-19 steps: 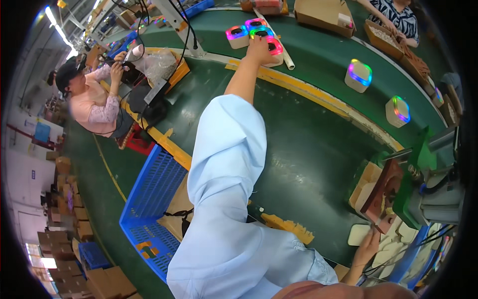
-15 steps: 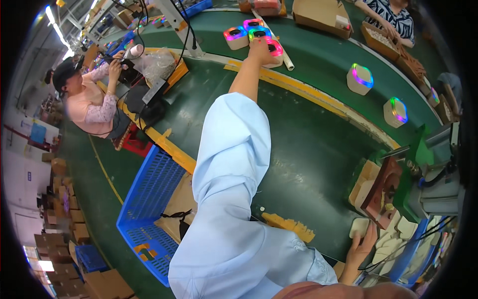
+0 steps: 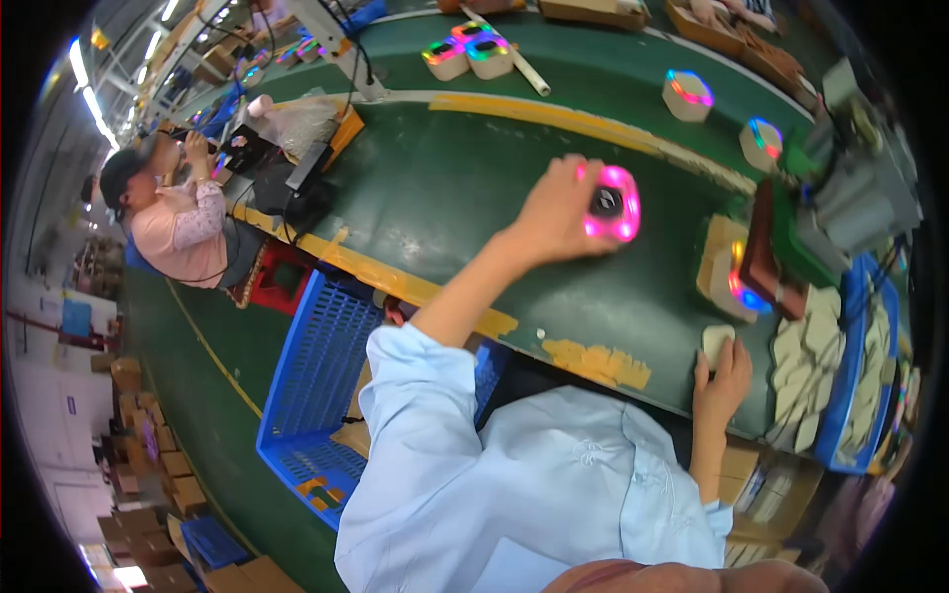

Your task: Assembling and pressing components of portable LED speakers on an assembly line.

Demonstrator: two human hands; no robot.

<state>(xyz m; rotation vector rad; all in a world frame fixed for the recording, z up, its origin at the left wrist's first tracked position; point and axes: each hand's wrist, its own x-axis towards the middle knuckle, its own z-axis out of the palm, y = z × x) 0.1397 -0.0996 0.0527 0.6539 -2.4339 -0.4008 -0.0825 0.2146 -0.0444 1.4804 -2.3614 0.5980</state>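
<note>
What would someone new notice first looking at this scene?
Most likely the left hand gripping a small rounded device glowing pink, above the middle of the green table. More glowing devices sit along the far side. At the near edge, the right hand rests on a pale flat piece.

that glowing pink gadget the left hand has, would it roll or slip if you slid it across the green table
Probably not roll: the pink-lit gadget looks flat and squarish with rounded corners. It seems light, since the left hand holds it by one edge in a fingertip grip. Its casing looks smooth, so it may slide easily on the green table.
</note>
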